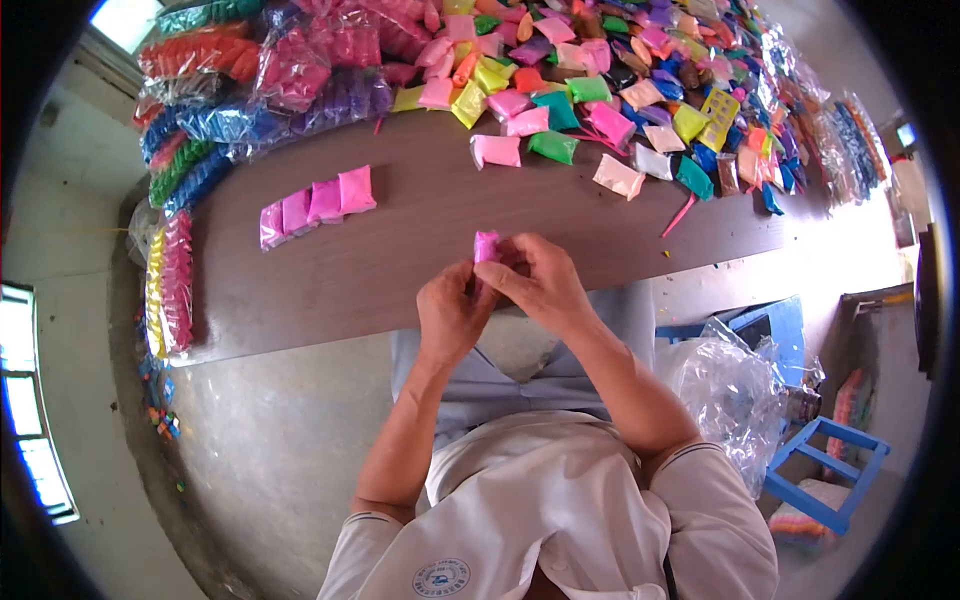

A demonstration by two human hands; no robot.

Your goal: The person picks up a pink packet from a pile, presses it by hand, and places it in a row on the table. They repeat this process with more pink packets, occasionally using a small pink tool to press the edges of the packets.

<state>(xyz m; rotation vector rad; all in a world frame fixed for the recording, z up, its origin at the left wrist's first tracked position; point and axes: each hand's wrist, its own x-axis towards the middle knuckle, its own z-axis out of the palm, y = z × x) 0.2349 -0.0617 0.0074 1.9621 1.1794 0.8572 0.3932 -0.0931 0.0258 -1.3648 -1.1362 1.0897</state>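
A small pink packet (pixel 485 246) stands upright between my two hands, just over the near edge of the brown table (pixel 400 230). My left hand (pixel 452 308) is closed at its lower left side, fingers pinched around its lower part. My right hand (pixel 543 283) holds it from the right, with thumb and fingers bent against it. The fingers hide the packet's lower part. To the left on the table lies a row of pink and purple packets (pixel 324 202), side by side and slightly slanted.
A large heap of colourful packets (pixel 590 88) covers the table's far side. Stacked bundles of wrapped packets (pixel 205 120) line the left end. At the right, below the table, are a clear plastic bag (pixel 725 400) and a blue stool frame (pixel 825 475).
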